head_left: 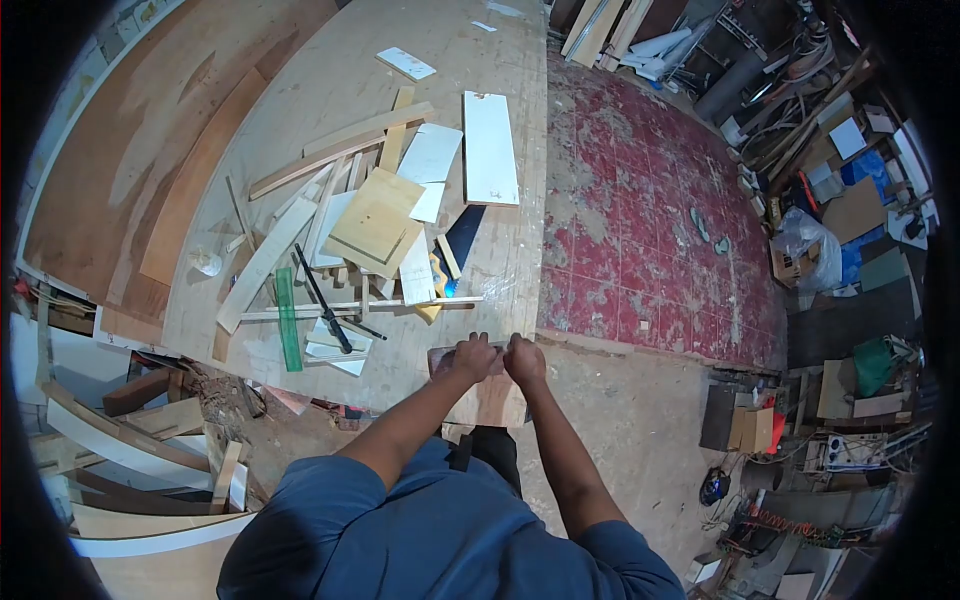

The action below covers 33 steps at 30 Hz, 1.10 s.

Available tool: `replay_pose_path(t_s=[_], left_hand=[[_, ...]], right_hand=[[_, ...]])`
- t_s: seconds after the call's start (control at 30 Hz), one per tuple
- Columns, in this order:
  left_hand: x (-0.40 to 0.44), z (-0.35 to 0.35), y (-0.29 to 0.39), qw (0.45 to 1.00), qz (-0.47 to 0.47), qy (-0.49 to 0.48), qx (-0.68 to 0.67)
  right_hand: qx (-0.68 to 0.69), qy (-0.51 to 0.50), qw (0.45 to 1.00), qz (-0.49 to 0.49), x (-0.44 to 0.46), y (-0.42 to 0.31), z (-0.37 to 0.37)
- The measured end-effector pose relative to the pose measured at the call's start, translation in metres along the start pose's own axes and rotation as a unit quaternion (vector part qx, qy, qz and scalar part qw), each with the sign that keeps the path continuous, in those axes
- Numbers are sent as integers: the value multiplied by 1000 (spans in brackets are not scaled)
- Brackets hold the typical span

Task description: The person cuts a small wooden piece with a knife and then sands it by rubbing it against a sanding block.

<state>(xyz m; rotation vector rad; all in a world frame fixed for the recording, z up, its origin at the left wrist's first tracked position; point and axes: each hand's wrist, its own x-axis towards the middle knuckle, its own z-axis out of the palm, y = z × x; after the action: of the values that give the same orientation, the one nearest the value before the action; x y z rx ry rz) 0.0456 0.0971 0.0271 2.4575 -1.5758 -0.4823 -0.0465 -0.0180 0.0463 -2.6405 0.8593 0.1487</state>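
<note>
My left hand [477, 357] and my right hand [525, 360] are side by side at the near edge of the wooden worktable [505, 255]. Both have their fingers curled closed on a reddish-brown wood piece [440, 362], whose left end shows beyond my left hand. Under my wrists lies a lighter wooden board [487, 402], close to my body. My fingers cover much of the brown piece, so its full shape is hidden. Just beyond my hands a thin wood strip [460, 300] lies crosswise on the table.
Wood offcuts, including a square plywood piece [378, 222] and a white board [490, 150], are heaped on the table. A green ruler [288, 320] and a black rod-like tool [325, 300] lie at left. Worn red flooring [650, 220] and cluttered shelves [850, 390] are to the right.
</note>
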Motion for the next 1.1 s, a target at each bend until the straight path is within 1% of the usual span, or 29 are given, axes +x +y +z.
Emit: replay_pose_path(t_s=[0.03, 0.07, 0.13, 0.17, 0.2, 0.27, 0.3, 0.37, 0.43, 0.5, 0.57, 0.67, 0.77, 0.8, 0.87, 0.9, 0.93, 1.0, 1.03, 1.1], left_hand=[[0, -2, 0, 1000, -2, -1, -3], [-1, -3, 1, 1000, -2, -1, -1], [-2, -11, 2, 1000, 8, -18, 2], [-3, -11, 1, 1000, 6, -18, 4], [-3, -10, -1, 1000, 10, -11, -7], [-5, -6, 2, 1000, 17, -9, -21], [-5, -5, 2, 1000, 17, -4, -20], [-2, -5, -1, 1000, 20, 3, -16], [1, 1, -3, 1000, 18, -16, -10], [4, 3, -2, 1000, 8, 1, 2], [2, 7, -1, 1000, -4, 8, 10], [0, 0, -4, 999, 22, -23, 44], [-1, 1, -3, 999, 29, -19, 1], [-3, 2, -3, 999, 29, -2, -13], [-1, 2, -5, 999, 31, 18, -25], [-2, 2, -4, 999, 31, 10, -33], [-2, 1, -4, 999, 31, 1, -41], [0, 0, -3, 999, 25, 11, -26], [-1, 3, -2, 1000, 17, 13, -14], [1, 9, -3, 1000, 16, 7, -5]], right_hand=[[24, 36, 999, 3, -2, -6, 1], [26, 37, 999, 3, -2, -4, 6], [17, 57, 998, 10, 0, 16, 42], [39, 56, 998, 11, -6, 18, 44], [40, 56, 998, 10, -9, 14, 37], [16, 29, 998, -57, -26, 9, 19], [16, 30, 998, -53, -27, 12, 17], [-95, -140, 986, -7, -18, 15, 12], [-89, -135, 987, -8, -12, 11, 4], [-84, -128, 988, -13, 5, 6, 0], [-10, 14, 999, 47, 15, 0, 9], [24, 29, 999, 28, 10, 9, 26], [25, 17, 999, 38, -15, 6, 17], [24, 17, 999, 40, -19, 5, 11], [-75, -141, 986, 45, -19, -1, -3], [-116, -186, 975, 34, -18, -3, -7], [-116, -185, 975, 34, -16, -5, -11], [-68, -137, 987, 49, -2, -8, -18], [-69, -138, 987, 46, 4, -9, -13], [-17, 9, 998, 53, 15, -9, -1]])
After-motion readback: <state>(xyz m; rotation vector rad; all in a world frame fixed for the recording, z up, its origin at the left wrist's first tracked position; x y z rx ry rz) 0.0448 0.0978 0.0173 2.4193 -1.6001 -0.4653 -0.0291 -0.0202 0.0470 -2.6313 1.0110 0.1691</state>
